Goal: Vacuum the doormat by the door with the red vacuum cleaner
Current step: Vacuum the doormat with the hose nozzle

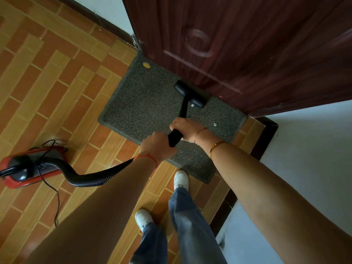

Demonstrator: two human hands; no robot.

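While the grey speckled doormat (152,103) is lying at the middle of the frame against the foot of the dark brown door (247,44), the black floor nozzle (190,94) is resting on its upper right part, just beside the door's bottom edge. The black wand (183,108) is running from the nozzle down toward the centre of the frame, where both hands are gripping it. The right hand (187,129) is sitting higher on the wand, its grip curled round the tube; the left hand (157,144) is wrapping its grip round the lower end, just beside the right. A ribbed black hose (91,180) is curving from behind the left wrist toward the lower left, joining the red vacuum cleaner (24,166) that is standing on the orange tiled floor (57,82) at the left edge of the frame, well apart from the mat. A thin black cord (55,197) is trailing over the tiles beside the machine. Small white scraps (215,124) and a yellow spot (146,65) are lying on the mat. Two white shoes (181,179) are standing at the mat's lower edge.
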